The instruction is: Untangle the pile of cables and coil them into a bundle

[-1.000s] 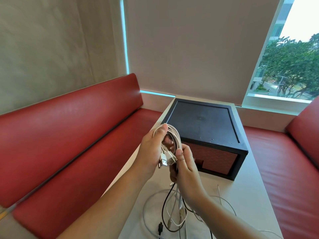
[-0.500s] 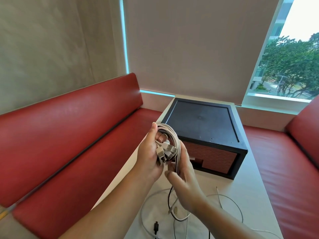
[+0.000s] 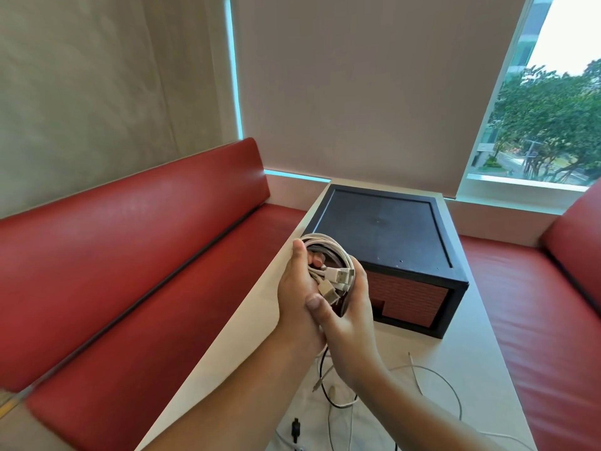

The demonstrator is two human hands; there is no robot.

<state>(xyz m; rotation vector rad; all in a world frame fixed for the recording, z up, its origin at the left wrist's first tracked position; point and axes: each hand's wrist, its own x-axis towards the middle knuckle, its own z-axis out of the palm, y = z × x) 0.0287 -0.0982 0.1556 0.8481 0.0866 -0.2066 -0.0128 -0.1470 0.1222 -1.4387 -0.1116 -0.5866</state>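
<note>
The coil of cables (image 3: 325, 240) stands upright between your two hands, raised above the table (image 3: 471, 353) just in front of the black box (image 3: 383, 229). Your left hand (image 3: 297, 297) has its fingers curled through the loops, thumb laid up along the coil's left side. Your right hand (image 3: 351, 320) wraps the lower right side, thumb pressed across the front. Two plugs (image 3: 341, 275) jut from the middle.

You look part-way done: loose white cables (image 3: 435, 372) and a black cable (image 3: 321, 372) trail from under your hands onto the table. To wind well, pinch the loops firmly with the left hand and tuck the plugs inward so they cannot snag. Then feed each trailing strand up slowly, matching the loop size.
</note>
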